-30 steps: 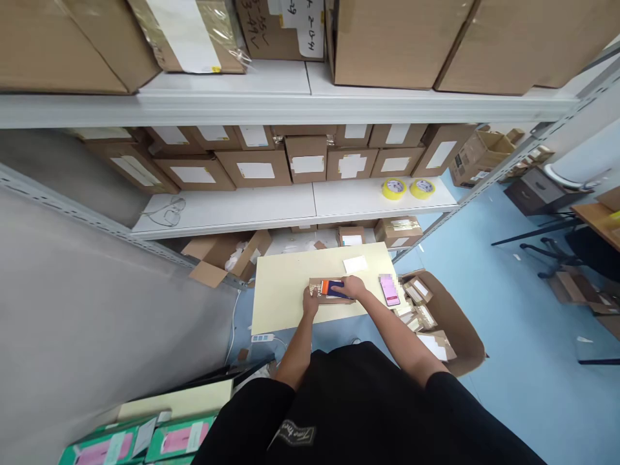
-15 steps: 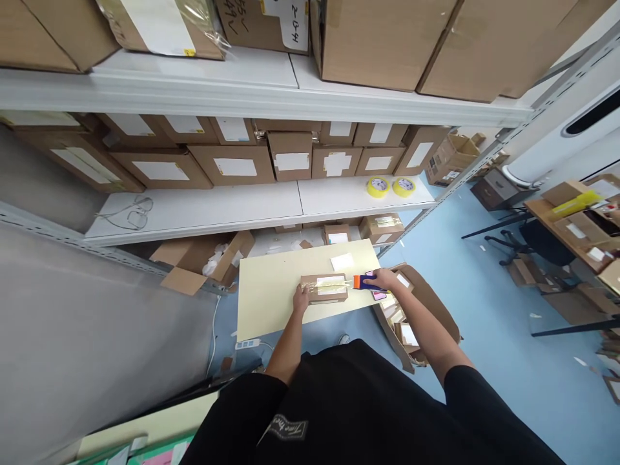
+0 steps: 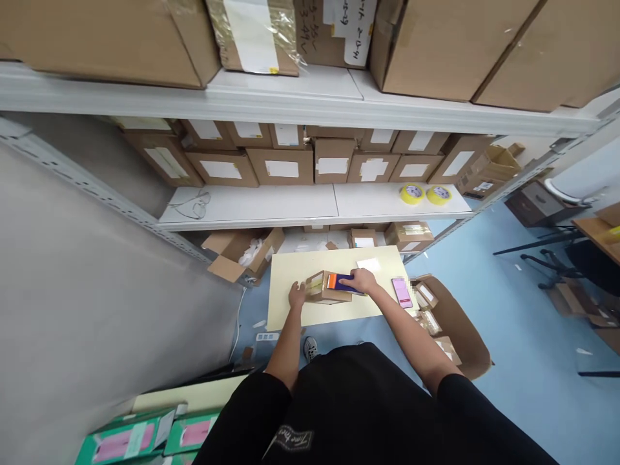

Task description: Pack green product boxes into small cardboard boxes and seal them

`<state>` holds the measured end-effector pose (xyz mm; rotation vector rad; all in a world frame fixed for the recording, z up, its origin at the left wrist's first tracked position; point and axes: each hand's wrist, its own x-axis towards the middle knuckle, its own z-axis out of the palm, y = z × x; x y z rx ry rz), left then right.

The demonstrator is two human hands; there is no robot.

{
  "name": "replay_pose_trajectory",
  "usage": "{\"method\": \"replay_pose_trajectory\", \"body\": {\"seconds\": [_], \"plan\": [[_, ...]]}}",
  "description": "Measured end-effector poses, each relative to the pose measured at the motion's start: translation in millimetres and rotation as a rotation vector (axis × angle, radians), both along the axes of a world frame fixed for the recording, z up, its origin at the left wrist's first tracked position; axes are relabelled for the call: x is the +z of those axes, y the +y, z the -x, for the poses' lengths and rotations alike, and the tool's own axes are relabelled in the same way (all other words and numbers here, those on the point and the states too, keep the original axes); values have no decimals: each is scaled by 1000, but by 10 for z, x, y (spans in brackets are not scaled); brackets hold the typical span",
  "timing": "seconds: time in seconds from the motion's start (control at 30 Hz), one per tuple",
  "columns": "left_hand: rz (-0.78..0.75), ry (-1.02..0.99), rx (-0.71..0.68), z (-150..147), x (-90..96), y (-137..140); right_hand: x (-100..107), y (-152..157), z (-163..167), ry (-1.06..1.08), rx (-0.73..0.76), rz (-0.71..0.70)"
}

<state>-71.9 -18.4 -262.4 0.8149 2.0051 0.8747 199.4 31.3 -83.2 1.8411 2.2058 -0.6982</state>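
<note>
A small cardboard box (image 3: 317, 289) with clear tape over it lies on the pale yellow tabletop (image 3: 283, 310). My right hand (image 3: 363, 281) is closed around a blue and orange tape dispenser (image 3: 339, 282). The dispenser's orange end rests over the top of the box, covering part of it. At the box's left end is my left hand (image 3: 296, 294), fingers apart, its fingertips near or against the cardboard. Whether they press on it is hard to see. A white paper (image 3: 369, 265) lies behind the box, and a phone (image 3: 402, 292) lies to the right.
Shelves ahead hold labelled cartons (image 3: 282, 169) and two yellow tape rolls (image 3: 412, 194). Right of the tabletop stands a large open carton (image 3: 465, 329) with small boxes inside. An open box (image 3: 237, 255) stands at left, and a power strip (image 3: 267, 336) lies on the floor.
The tape dispenser has moved left from beyond the box's right end onto its top. My left hand has loosened from the box's side. The box has turned, and the phone is now uncovered.
</note>
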Motion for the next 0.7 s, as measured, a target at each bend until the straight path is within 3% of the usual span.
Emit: {"method": "replay_pose_trajectory", "body": {"seconds": [0.2, 0.33, 0.5, 0.7], "plan": [[-107, -197, -233, -33, 233, -19, 98, 8, 769, -16, 30, 40], [-104, -217, -194, -109, 305, -63, 159, -8, 979, -38, 28, 41], [-74, -142, -214, -333, 310, -101, 208, -7, 816, -60, 21, 35], [-60, -61, -261, -944, 345, -94, 209, -58, 207, -74, 1, 43]]}}
